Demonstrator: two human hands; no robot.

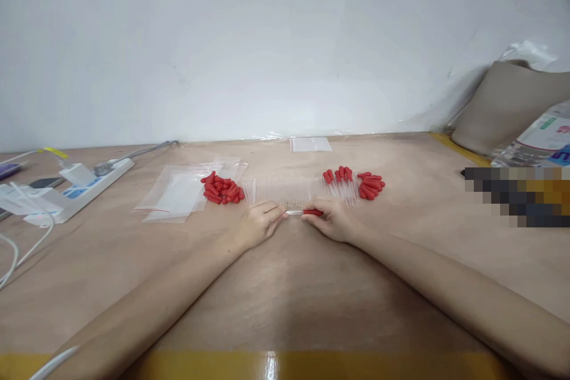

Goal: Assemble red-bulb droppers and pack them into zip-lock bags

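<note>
My left hand point(258, 223) pinches one end of a clear glass dropper tube point(294, 212) low over the wooden table point(285, 285). My right hand point(332, 218) pinches a red rubber bulb point(313, 212) at the tube's other end. Just behind the hands lies a row of several clear tubes point(285, 190). A heap of loose red bulbs point(221, 189) sits to the left of that row. To the right lie finished droppers with red bulbs point(356, 183).
Clear zip bags point(178, 195) lie left of the bulbs, and one small bag point(310, 143) rests by the wall. A white power strip point(78, 190) with cables is at far left. A beige bag point(503, 107) and plastic bottle point(541, 139) stand at right.
</note>
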